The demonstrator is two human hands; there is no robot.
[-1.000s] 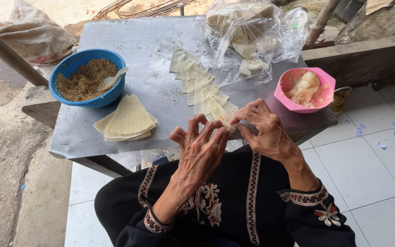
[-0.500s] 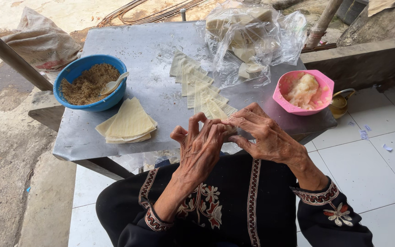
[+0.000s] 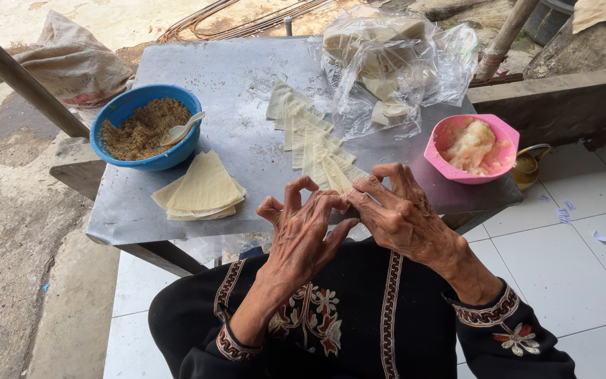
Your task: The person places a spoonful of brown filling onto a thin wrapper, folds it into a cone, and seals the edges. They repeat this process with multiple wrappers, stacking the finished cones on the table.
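Note:
My left hand and my right hand meet over the near edge of the grey metal table. Their fingertips pinch a pale wrapper sheet between them. Behind the hands a row of overlapping pale wrapper sheets runs across the table. A stack of folded triangular wrappers lies to the left of my hands. The blue bowl holds brown crumbly filling and a spoon.
A pink bowl with whitish paste sits at the table's right corner. A clear plastic bag of pale wrappers lies at the back. A wooden pole slants past the left. A sack lies beyond, white floor tiles to the right.
Both hands have stayed at the table's near edge, fingers working the wrapper; the left hand's fingers have curled closer toward the right hand. The view has shifted slightly.

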